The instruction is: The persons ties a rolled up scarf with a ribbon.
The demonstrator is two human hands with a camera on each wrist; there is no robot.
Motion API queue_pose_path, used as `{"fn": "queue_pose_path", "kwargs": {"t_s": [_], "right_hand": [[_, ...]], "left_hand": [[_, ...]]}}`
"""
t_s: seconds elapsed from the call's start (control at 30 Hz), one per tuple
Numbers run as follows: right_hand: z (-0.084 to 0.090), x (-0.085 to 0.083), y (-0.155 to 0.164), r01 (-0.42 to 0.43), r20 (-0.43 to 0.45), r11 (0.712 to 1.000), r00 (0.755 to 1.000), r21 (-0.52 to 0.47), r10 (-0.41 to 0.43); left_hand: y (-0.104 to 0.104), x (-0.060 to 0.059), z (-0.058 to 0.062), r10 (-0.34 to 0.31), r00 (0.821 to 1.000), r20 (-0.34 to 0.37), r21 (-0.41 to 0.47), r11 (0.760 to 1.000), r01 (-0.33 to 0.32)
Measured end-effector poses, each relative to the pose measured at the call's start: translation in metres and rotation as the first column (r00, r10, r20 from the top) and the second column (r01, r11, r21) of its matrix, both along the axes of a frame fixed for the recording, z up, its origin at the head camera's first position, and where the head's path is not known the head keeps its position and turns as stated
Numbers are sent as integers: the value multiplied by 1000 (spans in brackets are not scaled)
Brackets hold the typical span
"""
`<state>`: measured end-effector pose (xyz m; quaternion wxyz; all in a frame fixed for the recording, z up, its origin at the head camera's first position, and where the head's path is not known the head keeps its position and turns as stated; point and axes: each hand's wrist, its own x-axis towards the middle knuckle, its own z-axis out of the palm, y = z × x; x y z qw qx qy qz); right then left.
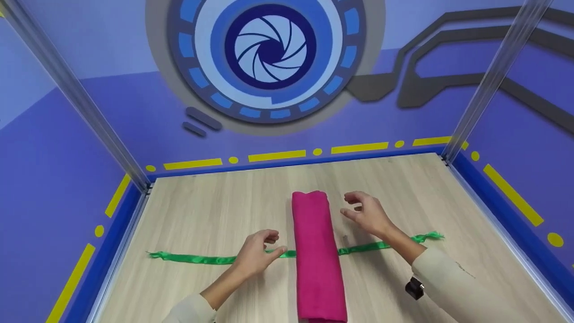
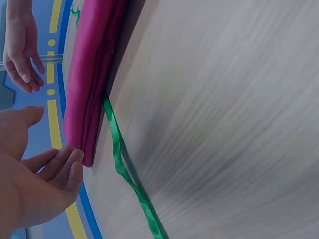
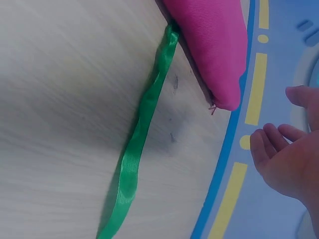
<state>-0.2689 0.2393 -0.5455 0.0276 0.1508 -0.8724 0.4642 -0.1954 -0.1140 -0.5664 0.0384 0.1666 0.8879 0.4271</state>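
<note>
A magenta cloth (image 1: pixel 316 255), folded into a long thick strip, lies lengthwise on the table. Beneath it, crosswise, runs a green ribbon (image 1: pixel 197 259), whose two ends stick out left and right. My left hand (image 1: pixel 255 255) hovers left of the cloth, over the ribbon, with fingers loosely bent and holding nothing. On the other side, my right hand (image 1: pixel 370 215) is raised near the cloth's far end, also holding nothing. The left wrist view shows the cloth's layered side edge (image 2: pixel 102 74). In the right wrist view the ribbon (image 3: pixel 137 134) emerges from under the cloth.
The wooden tabletop (image 1: pixel 215 202) is bordered by a printed blue back wall (image 1: pixel 121 121) and side walls. Metal posts (image 1: pixel 497 67) rise at the back corners. A small black device (image 1: pixel 414 288) is by the right sleeve.
</note>
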Motion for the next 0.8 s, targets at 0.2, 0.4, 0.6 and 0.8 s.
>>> {"fn": "queue_pose_path", "kwargs": {"t_s": [0.2, 0.4, 0.6, 0.8], "right_hand": [[-1, 6, 5, -1, -24, 1000, 1000, 15, 2], [-8, 14, 10, -9, -61, 999, 998, 43, 12], [-14, 19, 15, 5, -86, 998, 996, 58, 0], [-20, 22, 19, -5, -108, 997, 994, 73, 13]], "left_hand": [[-2, -5, 0, 0, 1000, -30, -21, 1000, -1], [-1, -8, 0, 12, 1000, -21, -17, 1000, -12], [-4, -10, 1, 8, 998, -58, -32, 999, -10], [-6, -14, -2, 19, 998, -57, -46, 999, -21]]}}
